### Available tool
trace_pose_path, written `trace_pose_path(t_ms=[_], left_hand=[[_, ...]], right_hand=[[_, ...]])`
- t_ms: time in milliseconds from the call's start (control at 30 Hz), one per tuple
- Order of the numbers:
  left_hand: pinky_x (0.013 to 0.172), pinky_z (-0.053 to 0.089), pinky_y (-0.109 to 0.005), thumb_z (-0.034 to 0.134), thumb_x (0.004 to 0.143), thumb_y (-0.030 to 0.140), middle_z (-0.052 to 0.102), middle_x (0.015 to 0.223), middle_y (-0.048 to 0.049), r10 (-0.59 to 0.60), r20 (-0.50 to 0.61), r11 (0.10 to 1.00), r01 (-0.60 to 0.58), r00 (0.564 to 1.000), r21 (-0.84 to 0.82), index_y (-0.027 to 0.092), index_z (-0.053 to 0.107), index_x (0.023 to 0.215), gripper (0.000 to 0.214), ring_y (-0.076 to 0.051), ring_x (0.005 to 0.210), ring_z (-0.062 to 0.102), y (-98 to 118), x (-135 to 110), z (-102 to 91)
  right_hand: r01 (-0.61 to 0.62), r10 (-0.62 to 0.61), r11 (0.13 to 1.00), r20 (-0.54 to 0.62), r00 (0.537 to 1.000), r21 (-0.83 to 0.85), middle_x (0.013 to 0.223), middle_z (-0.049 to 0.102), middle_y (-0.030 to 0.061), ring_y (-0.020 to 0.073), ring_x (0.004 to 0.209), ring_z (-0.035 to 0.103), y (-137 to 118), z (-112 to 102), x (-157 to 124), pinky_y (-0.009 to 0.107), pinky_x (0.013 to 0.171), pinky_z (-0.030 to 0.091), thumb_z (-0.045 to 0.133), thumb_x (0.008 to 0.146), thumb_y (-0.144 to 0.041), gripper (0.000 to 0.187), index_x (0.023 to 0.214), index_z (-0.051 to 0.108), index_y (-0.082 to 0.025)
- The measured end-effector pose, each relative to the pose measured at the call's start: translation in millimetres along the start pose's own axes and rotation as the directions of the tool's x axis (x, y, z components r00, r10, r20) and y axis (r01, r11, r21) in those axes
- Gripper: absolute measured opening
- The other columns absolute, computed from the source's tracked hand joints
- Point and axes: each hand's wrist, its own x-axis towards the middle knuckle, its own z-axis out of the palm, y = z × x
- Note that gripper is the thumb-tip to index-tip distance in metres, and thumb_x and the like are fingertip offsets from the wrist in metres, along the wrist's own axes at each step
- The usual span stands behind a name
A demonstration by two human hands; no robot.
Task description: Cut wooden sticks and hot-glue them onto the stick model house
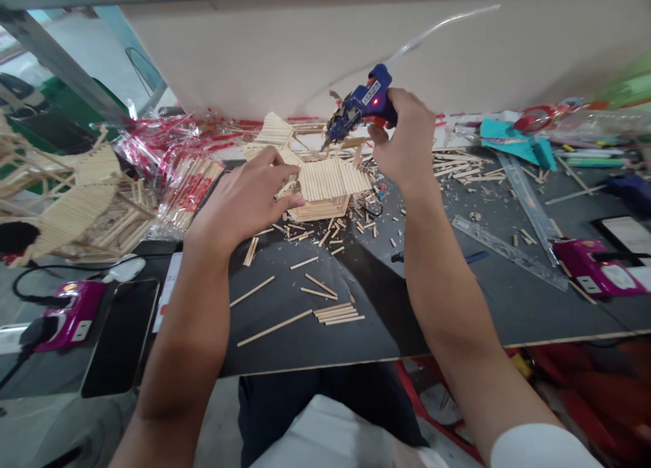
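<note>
My right hand [409, 139] is closed round the handle of a blue hot glue gun [363, 102] with a small red light. A long clear glue stick [437, 27] trails from its back end. The gun's nozzle points down and left, just above a small house model [328, 183] built of thin wooden sticks, with slatted roof panels. At the model's left side, my left hand [249, 197] grips it between thumb and fingers. Those fingertips are partly hidden against the roof. Loose cut sticks [336, 313] lie on the dark tabletop in front of the model.
Another stick model [91, 210] stands at the left, near plastic-wrapped stick bundles [186, 186]. A black phone [122, 336] and a purple power adapter [71, 312] lie front left. Clear rulers [508, 251] and a second purple adapter [597, 268] are at the right. A white wall [254, 54] rises behind.
</note>
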Motion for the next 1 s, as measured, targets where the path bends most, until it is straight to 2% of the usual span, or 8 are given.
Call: trace_pose_path(t_ms=[200,433,567,667,833,1000], left_hand=[[0.091,0.045,-0.038,0.056,0.092,0.052,0.058,0.118,-0.0112,0.009,-0.001,1.0,-0.009,1.0,-0.014,0.023,0.061,0.131,0.049,-0.027,0.102,0.059,-5,2,-0.4],[0.091,0.046,-0.038,0.057,0.092,0.05,0.058,0.121,-0.0116,0.009,-0.001,1.0,-0.009,1.0,-0.011,0.024,0.057,0.137,0.053,-0.026,0.102,0.06,-5,1,-0.7],[0.091,0.047,-0.038,0.057,0.092,0.051,0.057,0.123,-0.0109,0.003,-0.004,1.0,-0.003,1.0,-0.02,0.027,0.058,0.136,0.05,-0.027,0.104,0.06,-3,1,0.2],[0.092,0.047,-0.038,0.057,0.092,0.051,0.057,0.123,-0.0106,-0.001,-0.012,1.0,0.001,1.0,-0.026,0.027,0.06,0.135,0.049,-0.027,0.106,0.06,-4,1,1.0],[0.094,0.047,-0.039,0.059,0.091,0.049,0.057,0.125,-0.0106,-0.007,0.005,0.998,0.008,1.0,-0.057,0.027,0.058,0.137,0.051,-0.027,0.105,0.061,-6,1,1.9],[0.095,0.046,-0.04,0.059,0.092,0.047,0.059,0.124,-0.0114,0.018,0.019,0.997,-0.016,1.0,-0.073,0.024,0.056,0.139,0.052,-0.027,0.107,0.061,-11,-2,-3.8]], right_hand=[[-0.013,0.013,1.0,0.0,1.0,0.01,0.119,0.064,0.0096,0.0384,0.114,0.056,0,0,0,0.056,0.096,0.043,0.057,0.086,-0.035,0.027,0.113,0.057,-0.034],[-0.008,0.007,1.0,-0.016,1.0,-0.023,0.118,0.066,0.0068,0.0356,0.111,0.058,2,0,-1,0.054,0.095,0.047,0.055,0.085,-0.029,0.029,0.113,0.058,-0.036],[-0.012,0.011,1.0,-0.034,0.999,-0.022,0.115,0.067,0.006,0.0353,0.108,0.059,6,-1,0,0.054,0.093,0.049,0.057,0.084,-0.032,0.03,0.113,0.058,-0.038],[-0.029,0.028,0.999,-0.044,0.999,-0.029,0.113,0.068,0.0046,0.033,0.105,0.061,10,-4,2,0.052,0.094,0.05,0.056,0.081,-0.027,0.032,0.111,0.057,-0.038],[-0.154,0.153,0.987,-0.031,0.988,-0.045,0.111,0.07,0.0088,0.0339,0.105,0.064,20,-16,-1,0.047,0.095,0.049,0.059,0.078,-0.022,0.033,0.111,0.061,-0.029],[-0.258,0.255,0.959,-0.042,0.966,-0.117,0.11,0.072,0.0139,0.0354,0.105,0.066,40,-29,-17,0.046,0.094,0.049,0.066,0.078,-0.026,0.034,0.111,0.065,-0.019]])
